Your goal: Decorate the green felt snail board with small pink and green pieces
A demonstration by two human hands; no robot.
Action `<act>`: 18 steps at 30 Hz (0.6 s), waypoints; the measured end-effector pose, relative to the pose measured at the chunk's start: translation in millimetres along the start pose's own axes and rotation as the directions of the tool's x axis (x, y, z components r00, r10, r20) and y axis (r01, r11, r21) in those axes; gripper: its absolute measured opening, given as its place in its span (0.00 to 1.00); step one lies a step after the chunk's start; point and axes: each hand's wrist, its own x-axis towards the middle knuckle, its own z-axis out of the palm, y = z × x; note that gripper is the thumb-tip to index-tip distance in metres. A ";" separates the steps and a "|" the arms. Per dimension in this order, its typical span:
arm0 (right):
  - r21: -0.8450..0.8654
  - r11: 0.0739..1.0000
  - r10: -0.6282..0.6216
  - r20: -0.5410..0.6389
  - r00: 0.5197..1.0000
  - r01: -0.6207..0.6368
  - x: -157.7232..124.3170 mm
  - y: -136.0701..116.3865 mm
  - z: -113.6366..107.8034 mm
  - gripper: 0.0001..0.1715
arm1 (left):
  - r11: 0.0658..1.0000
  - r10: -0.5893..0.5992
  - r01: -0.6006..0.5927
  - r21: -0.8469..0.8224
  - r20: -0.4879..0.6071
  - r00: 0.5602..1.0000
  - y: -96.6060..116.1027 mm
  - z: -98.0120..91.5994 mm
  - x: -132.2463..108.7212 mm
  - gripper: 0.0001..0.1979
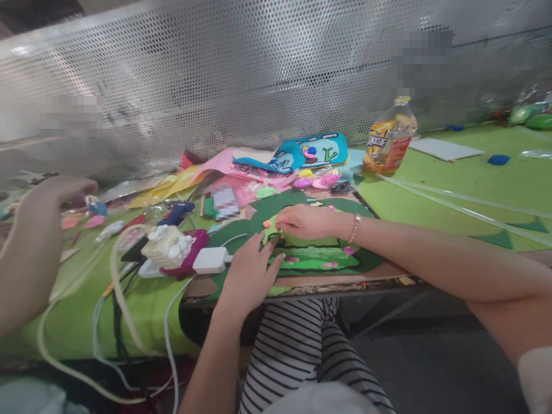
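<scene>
A green craft picture (310, 259) lies flat at the table's front edge, with a lighter green panel, dark outlines and pink flower-like bits on it. My left hand (252, 273) rests on its left side, fingers spread and holding nothing. Above the panel my right hand (310, 221) is closed in a pinch, with a small pink clay piece (285, 220) showing at its fingertips. An orange-pink clay flower (267, 225) sits on the picture just left of those fingers. My right hand and wrist cover part of the panel.
Left of the picture are a power strip (185, 259), a white charger (210, 260) and trailing cables. Behind lie coloured sheets, clay lumps (330, 179) and a blue craft piece (314, 152). A drink bottle (390, 138) stands back right. Another person's arm (38, 241) reaches in at left.
</scene>
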 end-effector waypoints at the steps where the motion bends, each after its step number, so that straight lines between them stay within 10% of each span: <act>1: 0.006 1.000 0.003 0.003 1.000 -0.003 0.0 -0.2 -0.2 0.22 | 1.000 0.000 0.000 0.001 0.002 1.000 0.0 0.0 0.1 0.22; 18: 0.055 0.997 0.052 0.023 0.998 -0.053 -1.3 7.1 0.4 0.22 | 1.000 -0.021 0.021 0.018 0.019 1.000 -0.4 1.1 -2.0 0.23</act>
